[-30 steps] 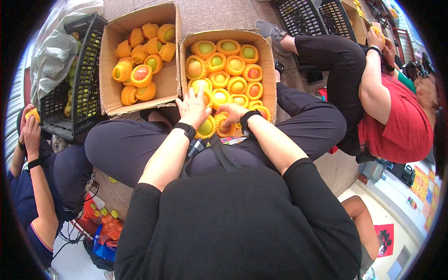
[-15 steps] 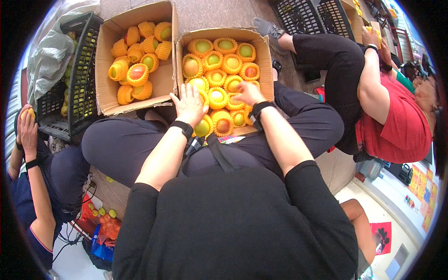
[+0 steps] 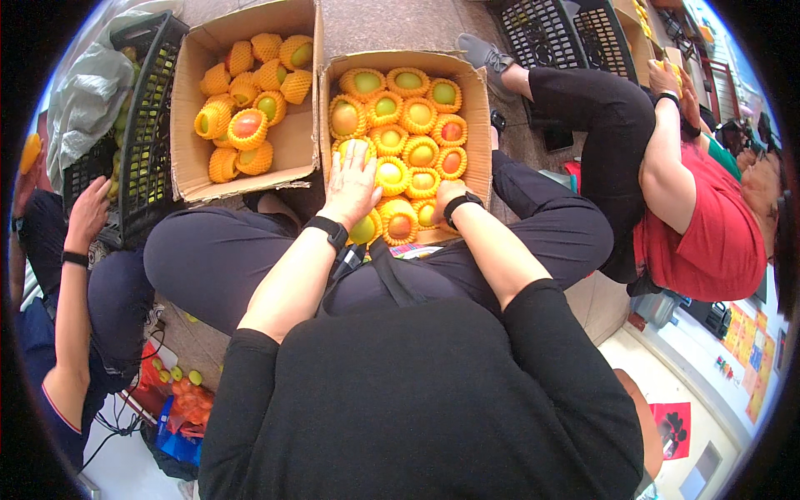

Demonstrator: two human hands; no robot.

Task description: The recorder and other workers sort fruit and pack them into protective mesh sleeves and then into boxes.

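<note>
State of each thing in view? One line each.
Left hand: flat on netted fruit
Right hand: inside right carton, fingers mostly hidden
Right carton: open, closely packed
Left carton: open, partly filled
Left carton's fruit: netted, loosely piled
Left black crate: open, holding green fruit
White sheet: crumpled

On the floor point(image 3: 392, 29), the left cardboard box point(image 3: 292, 154) stands between a plastic crate point(image 3: 157, 108) and the right cardboard box point(image 3: 477, 108). Net-sleeved fruits point(image 3: 421, 152) lie in both boxes: heaped in the left one, side by side in the right one. In this right box, the left hand point(image 3: 352, 182) lies on the fruits at the near left, and the right hand point(image 3: 451, 192) is at the near right side.
</note>
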